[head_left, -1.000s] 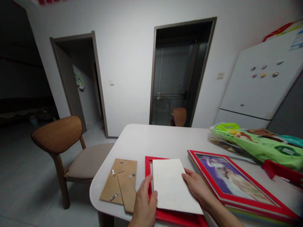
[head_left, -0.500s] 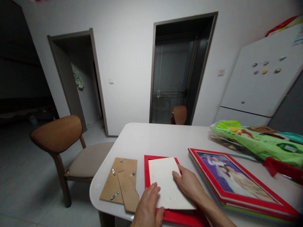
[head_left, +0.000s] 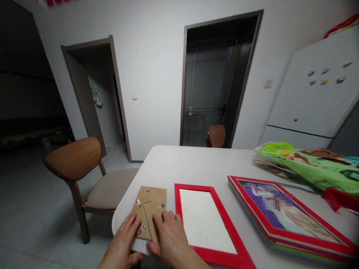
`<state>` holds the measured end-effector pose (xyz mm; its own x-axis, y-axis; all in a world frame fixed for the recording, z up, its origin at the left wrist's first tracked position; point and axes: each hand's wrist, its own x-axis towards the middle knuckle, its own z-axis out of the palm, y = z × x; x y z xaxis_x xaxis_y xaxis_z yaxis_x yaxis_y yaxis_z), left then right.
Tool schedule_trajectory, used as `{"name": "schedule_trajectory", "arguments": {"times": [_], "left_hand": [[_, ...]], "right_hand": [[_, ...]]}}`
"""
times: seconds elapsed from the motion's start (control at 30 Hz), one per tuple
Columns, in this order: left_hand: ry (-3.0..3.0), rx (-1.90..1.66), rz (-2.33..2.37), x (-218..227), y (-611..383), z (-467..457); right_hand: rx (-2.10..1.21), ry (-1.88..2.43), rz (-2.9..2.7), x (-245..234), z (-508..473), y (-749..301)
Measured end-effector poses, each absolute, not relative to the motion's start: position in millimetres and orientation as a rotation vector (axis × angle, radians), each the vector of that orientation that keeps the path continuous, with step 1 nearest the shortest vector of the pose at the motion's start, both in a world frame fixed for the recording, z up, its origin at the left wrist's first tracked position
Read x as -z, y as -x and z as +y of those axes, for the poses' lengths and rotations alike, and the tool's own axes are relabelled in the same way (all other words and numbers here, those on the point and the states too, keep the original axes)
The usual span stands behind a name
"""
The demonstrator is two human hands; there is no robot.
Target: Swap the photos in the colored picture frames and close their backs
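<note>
A brown picture-frame backing board point(head_left: 153, 197) with metal clips and a stand flap lies at the table's near left corner. My left hand point(head_left: 123, 239) grips its left edge, fingers on top and thumb by the near edge. Across the stand flap, the fingers of my right hand point(head_left: 171, 237) are curled over the board, thumb at its near edge. Just right of that hand lies a red picture frame point(head_left: 227, 224), with a white sheet point(head_left: 207, 220) sitting inside its border. The undersides of both thumbs are hidden.
On the right of the white table point(head_left: 190, 164) lies a stack of framed pictures point(head_left: 283, 216), a wedding photo on top. Behind it is a green plastic package point(head_left: 308, 164). A red-handled tool point(head_left: 333, 200) is at the far right. A wooden chair point(head_left: 75, 158) stands left.
Both hands have moved left from the white sheet to the backing board. The sheet, earlier askew over the red frame, now lies inside its border. The view has shifted slightly.
</note>
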<state>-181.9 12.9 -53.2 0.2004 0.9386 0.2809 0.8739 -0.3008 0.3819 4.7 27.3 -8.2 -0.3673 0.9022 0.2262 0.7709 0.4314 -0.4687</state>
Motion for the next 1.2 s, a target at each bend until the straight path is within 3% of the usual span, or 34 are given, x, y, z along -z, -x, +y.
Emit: {"name": "schedule_trajectory", "arguments": {"times": [0.2,0.37,0.67,0.93,1.2], "left_hand": [[-2.378,-0.902,1.621,43,190,16],[-2.389,-1.027,1.452,17,142,16],[-2.299,-0.725,1.248,13,37,26],[-2.279,-0.598,1.287,3,34,27],[-2.449,-0.526,1.271,20,29,30]], "right_hand": [[-0.686,1.231,-2.044,-3,32,-9],[-0.6,1.21,-2.001,-27,23,-61],[-0.494,1.665,-1.969,5,16,-157],[-0.393,1.676,-1.942,24,20,-162],[-0.295,1.715,-1.934,19,17,-164]]}}
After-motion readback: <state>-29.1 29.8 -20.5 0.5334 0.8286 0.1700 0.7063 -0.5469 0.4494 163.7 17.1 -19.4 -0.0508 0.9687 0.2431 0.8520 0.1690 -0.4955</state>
